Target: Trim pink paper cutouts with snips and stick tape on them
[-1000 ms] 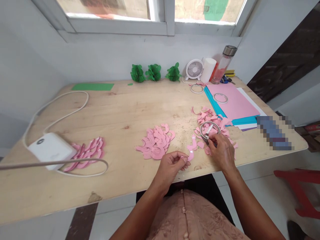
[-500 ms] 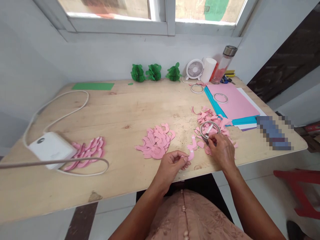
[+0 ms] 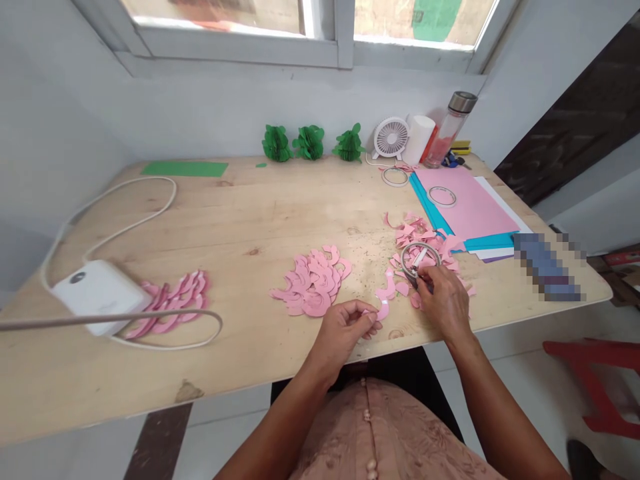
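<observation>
My left hand [image 3: 350, 325] pinches the near end of a wavy pink paper strip [image 3: 385, 292], which bears small white patches that look like tape. To its left lies a heap of curved pink paper pieces [image 3: 315, 283]. My right hand [image 3: 443, 297] has its thumb and fingers closed at the near edge of a roll of tape [image 3: 439, 252]. A small white and dark object [image 3: 420, 257] shows inside that ring; the fingertips partly cover it. Pink paper scraps [image 3: 413, 230] surround and underlie the roll.
Pink layered pieces [image 3: 175, 303] lie by a white box [image 3: 103, 293] with a looping cable. Green paper shapes [image 3: 309, 142], a small fan [image 3: 391, 139] and a bottle [image 3: 450, 130] stand along the wall. Coloured sheets [image 3: 470, 203] with another tape roll [image 3: 443, 197] lie at right.
The camera view has shifted slightly. Both hands keep nearly the same places and grips, and the pink strip and tape roll look unmoved.
</observation>
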Demonstrator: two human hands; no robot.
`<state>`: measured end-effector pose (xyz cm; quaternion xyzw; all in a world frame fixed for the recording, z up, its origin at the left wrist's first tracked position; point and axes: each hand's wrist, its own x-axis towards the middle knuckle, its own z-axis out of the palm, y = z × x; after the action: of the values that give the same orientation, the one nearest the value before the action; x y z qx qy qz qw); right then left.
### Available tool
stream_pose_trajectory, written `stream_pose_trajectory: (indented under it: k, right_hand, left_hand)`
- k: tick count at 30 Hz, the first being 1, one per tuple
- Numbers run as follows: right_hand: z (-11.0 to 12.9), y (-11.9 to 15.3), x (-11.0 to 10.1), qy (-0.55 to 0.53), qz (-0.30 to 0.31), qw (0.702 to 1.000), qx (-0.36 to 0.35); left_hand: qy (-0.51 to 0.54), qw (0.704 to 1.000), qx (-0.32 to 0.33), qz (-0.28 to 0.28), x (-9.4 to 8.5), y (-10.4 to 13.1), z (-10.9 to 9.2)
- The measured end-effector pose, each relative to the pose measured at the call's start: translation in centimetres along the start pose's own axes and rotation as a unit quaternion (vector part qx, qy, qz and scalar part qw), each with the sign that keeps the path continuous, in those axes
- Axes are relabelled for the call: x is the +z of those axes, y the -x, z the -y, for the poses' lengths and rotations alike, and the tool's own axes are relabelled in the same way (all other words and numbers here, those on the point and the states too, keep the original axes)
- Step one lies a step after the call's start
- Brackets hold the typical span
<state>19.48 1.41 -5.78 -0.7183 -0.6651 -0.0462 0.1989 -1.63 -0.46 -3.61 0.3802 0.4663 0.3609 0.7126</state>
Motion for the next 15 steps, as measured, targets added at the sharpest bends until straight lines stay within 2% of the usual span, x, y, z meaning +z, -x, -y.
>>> stream_pose_trajectory:
  k: [15]
  right_hand:
    - [0.27,-0.26,-0.14,0.009,0.016,1.0,0.005]
  left_hand:
    - [0.0,1.0,-0.001,0.002,0.0,0.08,0.04]
